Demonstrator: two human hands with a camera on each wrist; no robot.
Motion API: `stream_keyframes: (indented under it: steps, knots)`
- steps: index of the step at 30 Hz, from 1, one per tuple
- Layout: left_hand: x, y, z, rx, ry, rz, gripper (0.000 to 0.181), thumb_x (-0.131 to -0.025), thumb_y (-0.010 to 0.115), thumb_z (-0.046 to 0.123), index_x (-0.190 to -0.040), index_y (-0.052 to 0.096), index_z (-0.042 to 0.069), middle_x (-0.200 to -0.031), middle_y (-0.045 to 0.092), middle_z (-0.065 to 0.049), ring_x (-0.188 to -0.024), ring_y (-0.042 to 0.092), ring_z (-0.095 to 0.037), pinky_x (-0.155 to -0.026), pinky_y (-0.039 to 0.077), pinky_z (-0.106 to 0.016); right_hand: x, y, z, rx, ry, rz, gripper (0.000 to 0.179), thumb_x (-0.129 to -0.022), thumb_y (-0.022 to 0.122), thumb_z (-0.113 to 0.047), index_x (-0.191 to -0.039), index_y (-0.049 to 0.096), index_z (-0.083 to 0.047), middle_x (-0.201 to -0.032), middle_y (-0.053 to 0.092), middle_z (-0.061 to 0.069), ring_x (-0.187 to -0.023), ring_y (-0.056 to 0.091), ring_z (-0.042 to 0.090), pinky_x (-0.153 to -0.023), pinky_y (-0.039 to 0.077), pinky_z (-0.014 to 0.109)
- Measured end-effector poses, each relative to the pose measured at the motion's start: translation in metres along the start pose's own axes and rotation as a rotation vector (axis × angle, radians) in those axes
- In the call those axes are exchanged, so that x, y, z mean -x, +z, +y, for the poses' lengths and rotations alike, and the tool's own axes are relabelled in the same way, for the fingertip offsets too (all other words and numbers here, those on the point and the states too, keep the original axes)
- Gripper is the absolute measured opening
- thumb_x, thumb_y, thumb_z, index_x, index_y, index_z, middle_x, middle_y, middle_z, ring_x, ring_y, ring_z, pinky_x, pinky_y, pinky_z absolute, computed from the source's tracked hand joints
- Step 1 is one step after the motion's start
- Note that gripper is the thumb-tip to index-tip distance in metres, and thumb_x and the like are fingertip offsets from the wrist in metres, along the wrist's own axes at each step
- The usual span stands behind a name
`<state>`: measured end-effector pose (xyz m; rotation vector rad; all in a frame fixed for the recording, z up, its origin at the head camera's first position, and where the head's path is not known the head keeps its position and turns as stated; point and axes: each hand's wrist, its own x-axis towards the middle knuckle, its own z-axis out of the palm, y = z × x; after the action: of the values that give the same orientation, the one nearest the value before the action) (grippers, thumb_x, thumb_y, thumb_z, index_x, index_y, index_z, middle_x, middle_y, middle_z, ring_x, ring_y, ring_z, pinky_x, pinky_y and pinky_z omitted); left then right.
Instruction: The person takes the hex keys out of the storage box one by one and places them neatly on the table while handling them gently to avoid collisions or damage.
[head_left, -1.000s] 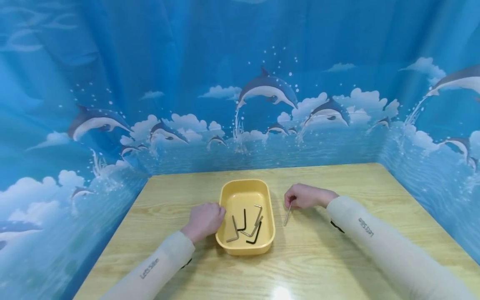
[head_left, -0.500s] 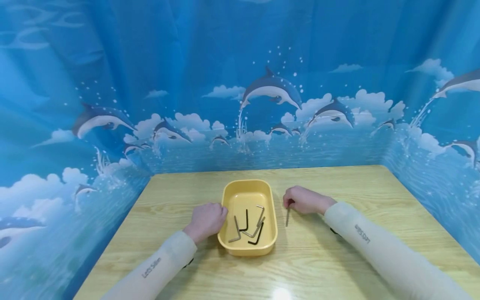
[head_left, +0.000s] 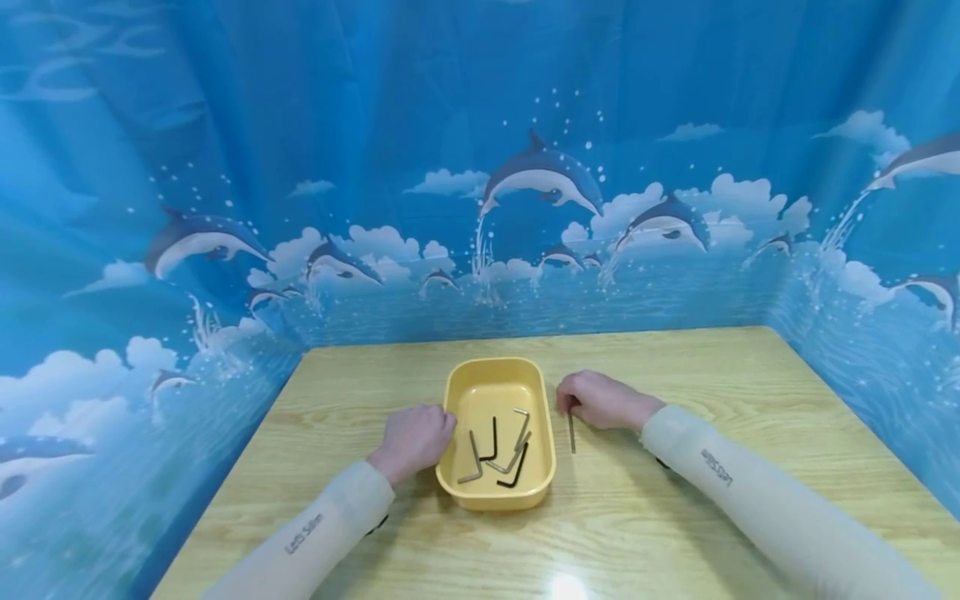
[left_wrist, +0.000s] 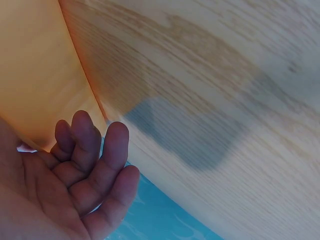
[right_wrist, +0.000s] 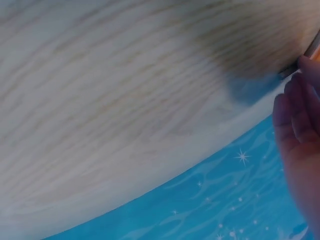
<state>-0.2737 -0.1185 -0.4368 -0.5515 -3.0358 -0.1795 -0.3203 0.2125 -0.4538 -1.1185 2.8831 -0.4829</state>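
A yellow plastic tray (head_left: 553, 446) stands mid-table with several L-shaped hex keys inside, among them a black hex key (head_left: 494, 440) and a silver hex key (head_left: 476, 458). At the tray's left rim, my left hand (head_left: 412, 437) grips the edge. The left wrist view has its curled fingers (left_wrist: 117, 145) beside the tray's outer wall, the thumb hidden. To the right of the tray, my right hand (head_left: 603, 400) pinches a metallic hex key (head_left: 572, 435), whose long arm points toward me. Its upper part is hidden by the fingers.
The light wood-grain table (head_left: 360, 375) reaches back to a blue curtain (head_left: 420, 300) printed with dolphins, which also hangs along both sides. A pale sleeve (head_left: 750, 492) covers the right forearm.
My right hand has shifted slightly left, toward the tray, and the hex key in it has turned from slanted to nearly straight. The left hand stays at the rim.
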Motion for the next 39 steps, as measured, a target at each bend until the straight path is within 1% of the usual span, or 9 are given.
stream_keyframes:
  steps: [3,5,11,15,18,21,26,31,39]
  knots:
    - [0.000,-0.001,0.000,0.000,0.004,0.006,0.041,-0.105,0.042,0.026,-0.066,0.051,0.017,-0.058,0.048,-0.001,-0.051,0.046,-0.018,-0.046,0.040,-0.035,0.002,-0.004,-0.003,0.048,0.058,0.024,0.018,-0.089,0.071,-0.007,-0.079,0.065,-0.021,-0.078,0.061,-0.009,-0.071,0.055,0.008,-0.068,0.048,0.030]
    - [-0.001,-0.001,0.000,0.001,0.008,0.010,0.041,-0.105,0.042,0.026,-0.066,0.051,0.017,-0.058,0.048,0.000,-0.051,0.046,-0.017,-0.046,0.040,-0.034,0.004,-0.007,-0.008,0.056,0.126,0.015,0.024,-0.091,0.071,-0.015,-0.071,0.060,-0.021,-0.067,0.054,-0.009,-0.061,0.048,0.008,-0.060,0.043,0.029]
    - [0.003,0.001,-0.001,0.003,-0.010,-0.008,0.042,-0.105,0.041,0.027,-0.065,0.051,0.017,-0.059,0.047,0.000,-0.052,0.046,-0.017,-0.048,0.041,-0.034,0.009,-0.005,-0.027,-0.020,0.332,-0.144,0.043,-0.093,0.068,-0.034,-0.056,0.048,-0.023,-0.051,0.037,-0.008,-0.045,0.032,0.008,-0.047,0.030,0.026]
    - [0.007,0.001,-0.001,0.009,-0.004,-0.004,0.042,-0.104,0.043,0.025,-0.064,0.050,0.017,-0.057,0.047,0.000,-0.051,0.045,-0.017,-0.048,0.040,-0.034,0.009,0.000,-0.033,-0.076,0.397,-0.193,0.044,-0.090,0.069,-0.027,-0.054,0.044,-0.023,-0.049,0.032,-0.009,-0.044,0.028,0.008,-0.046,0.028,0.025]
    - [0.007,0.001,0.000,-0.006,0.026,0.008,0.040,-0.104,0.043,0.024,-0.065,0.050,0.017,-0.057,0.046,0.000,-0.050,0.045,-0.017,-0.046,0.040,-0.034,0.008,0.001,-0.034,-0.115,0.400,-0.193,0.045,-0.088,0.067,-0.017,-0.052,0.040,-0.021,-0.047,0.027,-0.008,-0.044,0.024,0.010,-0.046,0.025,0.025]
    - [0.005,0.001,0.001,-0.018,0.025,0.013,0.041,-0.104,0.043,0.024,-0.065,0.050,0.016,-0.057,0.047,-0.001,-0.050,0.045,-0.017,-0.045,0.040,-0.034,0.006,0.001,-0.034,-0.141,0.383,-0.184,0.044,-0.086,0.065,-0.011,-0.052,0.039,-0.020,-0.047,0.027,-0.008,-0.044,0.024,0.009,-0.046,0.024,0.025]
    - [0.000,0.000,0.002,-0.019,0.001,0.021,0.042,-0.105,0.043,0.026,-0.065,0.051,0.016,-0.058,0.047,0.000,-0.051,0.046,-0.017,-0.047,0.041,-0.034,-0.001,0.000,-0.032,-0.142,0.378,-0.166,0.041,-0.085,0.065,-0.010,-0.052,0.043,-0.020,-0.046,0.030,-0.009,-0.043,0.028,0.009,-0.045,0.027,0.025]
    - [-0.003,-0.002,0.001,-0.015,0.007,0.038,0.042,-0.105,0.042,0.026,-0.064,0.050,0.017,-0.058,0.047,0.000,-0.051,0.046,-0.018,-0.047,0.041,-0.035,-0.005,-0.003,-0.033,-0.132,0.365,-0.148,0.042,-0.087,0.065,-0.008,-0.052,0.044,-0.019,-0.047,0.031,-0.008,-0.043,0.029,0.009,-0.046,0.027,0.025]
    - [0.002,0.001,0.002,0.003,-0.016,-0.005,0.043,-0.105,0.041,0.027,-0.065,0.050,0.017,-0.057,0.048,-0.001,-0.050,0.046,-0.018,-0.048,0.042,-0.035,-0.002,0.004,-0.036,-0.166,0.359,-0.140,0.042,-0.090,0.065,-0.010,-0.053,0.046,-0.020,-0.047,0.033,-0.008,-0.044,0.031,0.008,-0.047,0.028,0.024]
